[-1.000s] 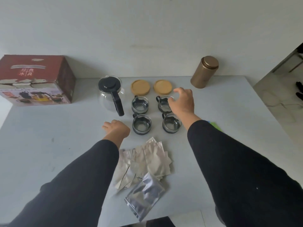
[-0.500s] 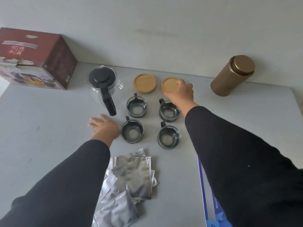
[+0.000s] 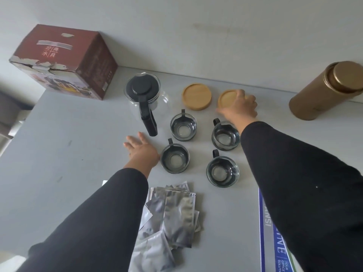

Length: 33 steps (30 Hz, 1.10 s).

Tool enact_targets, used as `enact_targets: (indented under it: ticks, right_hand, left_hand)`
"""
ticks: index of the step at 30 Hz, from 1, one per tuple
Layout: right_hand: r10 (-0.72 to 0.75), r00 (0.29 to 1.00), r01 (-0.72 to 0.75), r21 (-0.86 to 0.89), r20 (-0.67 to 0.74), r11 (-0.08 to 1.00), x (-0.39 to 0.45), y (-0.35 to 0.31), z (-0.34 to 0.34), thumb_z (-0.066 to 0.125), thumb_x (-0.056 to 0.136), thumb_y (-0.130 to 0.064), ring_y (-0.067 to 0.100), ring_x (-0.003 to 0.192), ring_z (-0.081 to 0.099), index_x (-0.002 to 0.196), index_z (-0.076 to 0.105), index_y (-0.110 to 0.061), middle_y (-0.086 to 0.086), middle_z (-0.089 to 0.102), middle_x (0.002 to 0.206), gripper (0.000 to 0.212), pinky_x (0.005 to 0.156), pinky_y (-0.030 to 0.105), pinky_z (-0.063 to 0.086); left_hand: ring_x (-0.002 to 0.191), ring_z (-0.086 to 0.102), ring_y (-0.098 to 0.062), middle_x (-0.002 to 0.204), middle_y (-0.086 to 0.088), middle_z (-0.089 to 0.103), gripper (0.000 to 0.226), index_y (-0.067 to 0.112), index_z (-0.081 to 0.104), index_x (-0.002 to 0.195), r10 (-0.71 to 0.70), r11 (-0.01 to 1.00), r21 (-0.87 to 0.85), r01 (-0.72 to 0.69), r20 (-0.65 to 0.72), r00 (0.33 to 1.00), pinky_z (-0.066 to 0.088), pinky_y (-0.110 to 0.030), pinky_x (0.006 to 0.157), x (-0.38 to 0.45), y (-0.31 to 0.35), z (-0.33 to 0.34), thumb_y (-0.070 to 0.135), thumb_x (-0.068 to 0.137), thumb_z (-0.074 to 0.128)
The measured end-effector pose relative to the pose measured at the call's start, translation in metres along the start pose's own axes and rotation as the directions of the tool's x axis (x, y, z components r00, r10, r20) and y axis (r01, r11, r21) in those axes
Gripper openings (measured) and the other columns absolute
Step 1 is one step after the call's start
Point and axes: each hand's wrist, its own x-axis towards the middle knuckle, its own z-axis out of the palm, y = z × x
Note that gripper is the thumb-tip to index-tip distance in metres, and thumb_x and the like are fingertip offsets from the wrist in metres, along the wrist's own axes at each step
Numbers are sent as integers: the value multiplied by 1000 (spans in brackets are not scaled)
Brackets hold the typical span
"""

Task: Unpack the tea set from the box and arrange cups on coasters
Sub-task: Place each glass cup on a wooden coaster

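Observation:
Several glass cups with black handles stand in a square on the grey table, among them a far-left cup and a near-right cup. Behind them lie two round wooden coasters. The left coaster is bare. My right hand lies over the right coaster, thumb at its near edge and fingers curled over its far side. My left hand rests flat and open on the table, just left of the near-left cup. The dark red tea set box stands at the far left.
A glass teapot with a black lid and handle stands left of the coasters. A gold canister stands far right by the wall. Silver foil packets lie near me. A blue-and-white printed sheet lies under my right arm.
My right hand has reached over the cups to the right coaster and closed around it. My left hand has opened flat. The view has shifted left and closer.

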Motion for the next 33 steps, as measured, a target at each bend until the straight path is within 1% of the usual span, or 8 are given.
enact_targets:
  ticks: [5,10,12,14,20,25,29,33]
  right_hand:
    - [-22,998,23,25,-52,999,0,2,4,75,70,-41,35,126,35,135,31,-19,16,33,135,82,100,44,35]
    - [-29,990,35,40,-137,999,-5,0,-9,75,66,-42,35,127,32,136,29,-18,16,34,135,87,102,43,33]
    - [-23,986,32,53,-162,998,-9,5,-18,74,68,-43,35,128,31,138,28,-18,16,34,136,86,103,43,32]
    - [-8,986,19,68,-167,997,-15,16,-26,74,70,-38,35,128,31,140,27,-20,17,32,137,86,103,42,33]
    - [105,984,-95,73,-147,993,-43,61,-39,74,74,-31,35,129,26,140,24,-22,18,26,140,83,101,41,37]
    - [198,979,-196,50,-48,979,-70,82,-26,76,72,-27,35,130,27,142,20,-24,18,26,139,89,100,39,37]
    - [216,976,-217,45,23,975,-82,85,-15,77,71,-26,35,130,28,143,20,-23,19,28,138,92,99,38,38]
    - [199,980,-200,43,21,979,-86,86,-9,78,70,-27,34,129,29,143,24,-23,17,30,137,91,99,39,39]
  left_hand:
    - [143,-16,-40,152,-22,-29,92,13,-25,147,-7,1000,13,7,6,1000,18,-46,115,-1,0,0,5,94,50]
    - [143,-17,-39,152,-21,-29,93,14,-25,147,9,1000,24,-9,10,1000,13,-46,117,-1,-2,3,10,95,52]
    - [143,-17,-40,152,-23,-28,92,13,-25,147,16,999,42,-17,7,1000,13,-46,116,-2,-1,3,8,94,50]
    - [143,-15,-42,152,-25,-26,91,11,-25,147,14,998,69,-15,11,1000,13,-46,116,-4,1,1,5,94,49]
    - [143,-9,-43,153,-27,-22,90,10,-23,148,-1,996,89,0,10,1000,15,-47,115,-11,5,-6,3,93,48]
    - [143,-14,-43,153,-21,-26,92,17,-21,149,86,995,47,-86,-10,996,12,-49,116,-17,-3,0,6,93,52]
    - [142,-18,-42,153,-19,-28,87,19,-17,150,152,988,1,-152,-31,988,10,-50,117,-18,-11,6,16,96,51]
    - [142,-18,-41,153,-19,-29,86,20,-17,150,165,986,-13,-165,-45,985,9,-50,117,-16,-13,7,21,97,50]
